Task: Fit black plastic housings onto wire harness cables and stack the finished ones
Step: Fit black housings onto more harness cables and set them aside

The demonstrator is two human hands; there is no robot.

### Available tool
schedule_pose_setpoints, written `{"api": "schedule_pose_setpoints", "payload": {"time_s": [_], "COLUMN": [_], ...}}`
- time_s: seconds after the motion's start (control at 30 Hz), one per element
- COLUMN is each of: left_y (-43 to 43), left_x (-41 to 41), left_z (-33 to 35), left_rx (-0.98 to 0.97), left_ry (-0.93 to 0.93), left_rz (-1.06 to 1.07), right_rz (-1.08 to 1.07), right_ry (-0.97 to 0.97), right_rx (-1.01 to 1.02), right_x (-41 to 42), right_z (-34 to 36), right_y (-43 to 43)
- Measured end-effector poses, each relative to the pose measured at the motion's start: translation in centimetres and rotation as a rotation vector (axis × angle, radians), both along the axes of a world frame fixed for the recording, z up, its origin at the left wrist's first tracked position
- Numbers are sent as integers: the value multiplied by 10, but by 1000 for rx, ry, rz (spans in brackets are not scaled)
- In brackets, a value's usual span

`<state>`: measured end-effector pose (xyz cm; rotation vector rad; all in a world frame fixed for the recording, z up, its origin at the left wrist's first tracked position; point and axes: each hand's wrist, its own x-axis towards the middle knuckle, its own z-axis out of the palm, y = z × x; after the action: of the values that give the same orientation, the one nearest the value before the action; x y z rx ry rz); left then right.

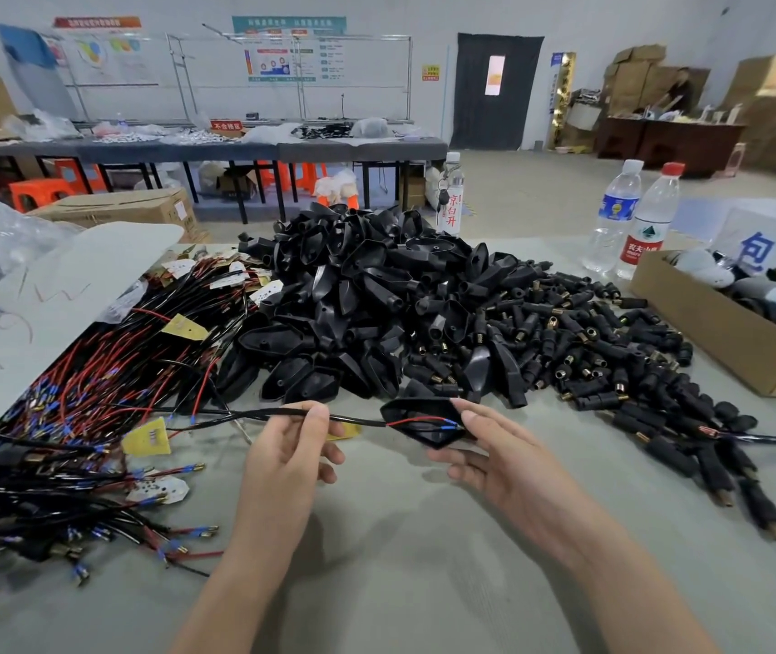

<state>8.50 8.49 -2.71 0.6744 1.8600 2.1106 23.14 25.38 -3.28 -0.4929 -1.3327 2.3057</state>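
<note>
Pinching the black cable (357, 420) between thumb and fingers, your left hand (289, 448) sits at lower centre of the frame. Your right hand (494, 448) grips a black housing (416, 409) just beside it, the cable's red wire (414, 419) lying inside the shell. Above them, mid-frame, rises the pile of housings (367, 295); loose cables (93, 380) spread across the left of the table (423, 559).

The left hand (289, 446) pinches a black cable (353, 420); the right hand (494, 453) holds a black housing (419, 410) with red wires (416, 421) inside, near the housing pile (367, 295).
</note>
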Motion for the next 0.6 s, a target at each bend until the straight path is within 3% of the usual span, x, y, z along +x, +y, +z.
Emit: {"api": "schedule_pose_setpoints", "payload": {"time_s": [0.17,0.6], "left_y": [-1,-1], "left_x": [5,10], "left_z": [1,4], "left_rx": [-20,11], "left_ry": [132,192], "left_rz": [38,-23], "right_rz": [-6,-14], "right_ry": [-34,-121], "right_rx": [-1,32], "right_x": [-1,-1], "right_z": [2,1], "right_y": [-1,-3]}}
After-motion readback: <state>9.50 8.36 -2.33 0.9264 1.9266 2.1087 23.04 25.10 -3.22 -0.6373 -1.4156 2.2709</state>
